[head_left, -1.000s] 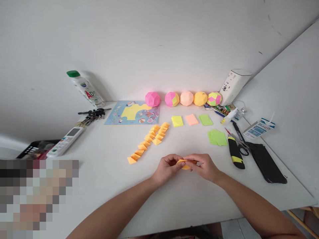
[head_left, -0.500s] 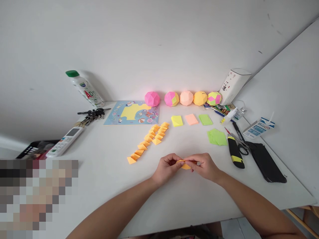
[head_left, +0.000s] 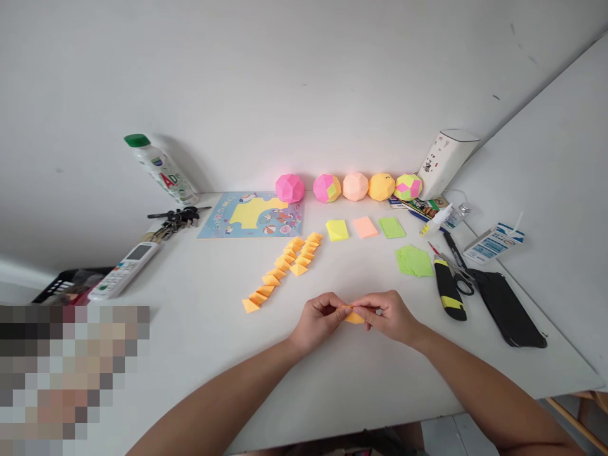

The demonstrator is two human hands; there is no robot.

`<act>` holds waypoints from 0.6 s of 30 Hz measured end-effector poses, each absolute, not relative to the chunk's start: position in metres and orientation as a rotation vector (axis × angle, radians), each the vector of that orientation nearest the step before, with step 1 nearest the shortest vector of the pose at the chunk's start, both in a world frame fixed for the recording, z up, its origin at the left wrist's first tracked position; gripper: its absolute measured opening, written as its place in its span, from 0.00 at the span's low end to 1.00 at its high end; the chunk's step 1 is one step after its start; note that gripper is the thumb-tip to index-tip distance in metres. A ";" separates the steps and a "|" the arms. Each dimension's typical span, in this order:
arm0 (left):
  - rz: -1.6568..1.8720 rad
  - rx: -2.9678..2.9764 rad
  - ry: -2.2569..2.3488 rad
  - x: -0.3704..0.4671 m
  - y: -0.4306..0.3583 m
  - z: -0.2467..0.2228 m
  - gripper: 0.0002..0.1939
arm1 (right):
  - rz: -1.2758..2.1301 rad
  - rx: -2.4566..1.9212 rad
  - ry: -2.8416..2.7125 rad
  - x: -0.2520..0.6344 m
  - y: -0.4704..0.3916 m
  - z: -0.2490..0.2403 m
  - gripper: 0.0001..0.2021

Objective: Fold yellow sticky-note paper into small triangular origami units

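Between both hands is a small piece of orange folded paper [head_left: 354, 318], partly hidden by my fingers. My left hand [head_left: 327, 318] pinches its left side with thumb and fingers. From the other side, my right hand [head_left: 386, 315] is closed on it too, the two thumbs almost meeting at its top edge. Beyond my left hand, orange folded paper units [head_left: 272, 278] lie in two slanting rows on the white table [head_left: 199, 329]. Yellow sticky notes [head_left: 337, 230], peach notes [head_left: 365, 227] and green notes [head_left: 391, 228] lie further back, with loose green sheets [head_left: 414, 261] nearer my right hand.
Several faceted paper balls [head_left: 356, 187] line the wall behind a blue printed card [head_left: 221, 218]. On the right are a cutter [head_left: 449, 291], scissors [head_left: 463, 285], a black pouch [head_left: 510, 310] and a drink carton [head_left: 494, 242]. A bottle [head_left: 164, 171], keys [head_left: 178, 218] and remote [head_left: 124, 270] are left.
Almost nothing differs. Both hands keep the orange paper in the same spot, with only a very slight shift of the fingers on it.
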State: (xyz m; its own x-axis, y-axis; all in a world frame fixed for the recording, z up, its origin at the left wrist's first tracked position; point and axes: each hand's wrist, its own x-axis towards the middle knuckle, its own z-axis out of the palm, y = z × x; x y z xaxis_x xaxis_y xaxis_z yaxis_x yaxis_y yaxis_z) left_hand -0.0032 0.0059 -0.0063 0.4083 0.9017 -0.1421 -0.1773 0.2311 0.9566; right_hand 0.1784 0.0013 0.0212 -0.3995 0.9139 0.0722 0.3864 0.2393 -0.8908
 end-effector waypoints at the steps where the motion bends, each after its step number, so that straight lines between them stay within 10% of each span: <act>1: 0.878 1.076 0.844 -0.003 0.006 -0.006 0.16 | 1.114 -1.188 -1.906 0.179 0.001 0.021 0.10; 18: 0.779 1.116 0.849 -0.008 0.004 0.001 0.18 | 1.235 -1.219 -1.822 0.179 0.000 0.021 0.11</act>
